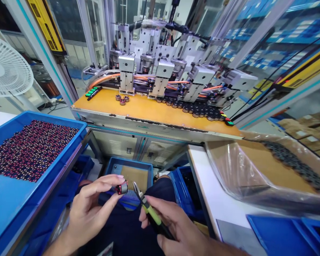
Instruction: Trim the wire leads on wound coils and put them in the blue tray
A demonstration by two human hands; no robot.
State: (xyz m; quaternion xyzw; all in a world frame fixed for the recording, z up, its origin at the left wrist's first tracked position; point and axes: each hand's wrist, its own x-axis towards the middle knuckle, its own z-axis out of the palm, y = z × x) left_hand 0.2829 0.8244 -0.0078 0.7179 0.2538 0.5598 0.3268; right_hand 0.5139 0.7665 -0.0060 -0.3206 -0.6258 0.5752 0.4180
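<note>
Between the thumb and fingers of my left hand (92,208) is a small round motor stator (122,187) with a grey metal rim and red and black windings. My right hand (173,220) is wrapped around a pair of cutting pliers (152,213) with green and black handles. The tips of the pliers point up and toward the stator, a short gap apart from it. Both hands are above my lap. Below and beyond them a blue bin (149,166) with a brown bottom sits low down.
A blue tray (81,125) full of similar small parts stands at left. Ahead, an orange bench (146,108) carries a few stators (122,101), a row of black round parts (197,109) and a clamping machine (162,73). At right is a plastic-lined box (245,160).
</note>
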